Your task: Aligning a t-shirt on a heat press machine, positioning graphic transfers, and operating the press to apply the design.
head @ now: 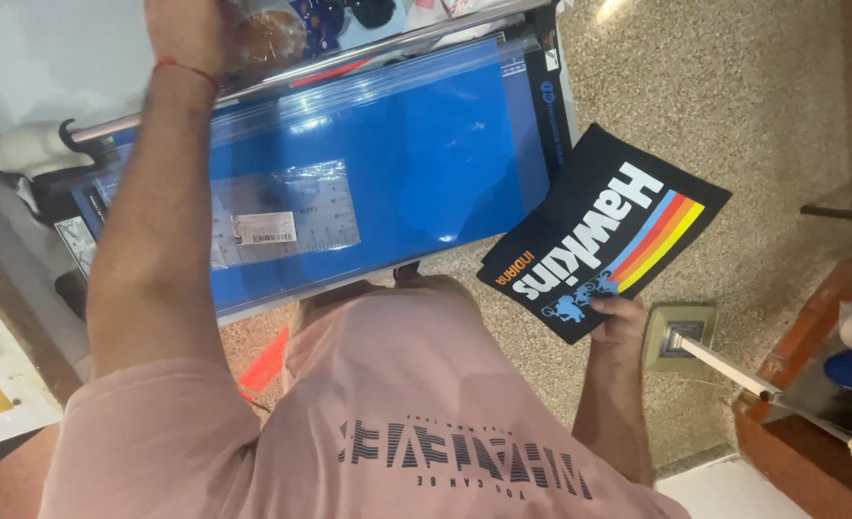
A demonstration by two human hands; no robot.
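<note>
Your right hand [621, 320] is pinching the lower edge of a black printed sheet [603, 231], holding it out over the speckled floor [763, 106], just beside the blue cutter [378, 163]. Your left hand [187, 29] is reaching up to the cutter's metal bar [368, 53]; its fingers are cut off by the frame, so their grip cannot be told.

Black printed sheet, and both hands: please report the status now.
Right hand shut on black printed sheet, held over speckled floor. Left hand raised at top of blue-bedded machine; its grip cannot be seen. Nothing between sheet and machine.
</note>
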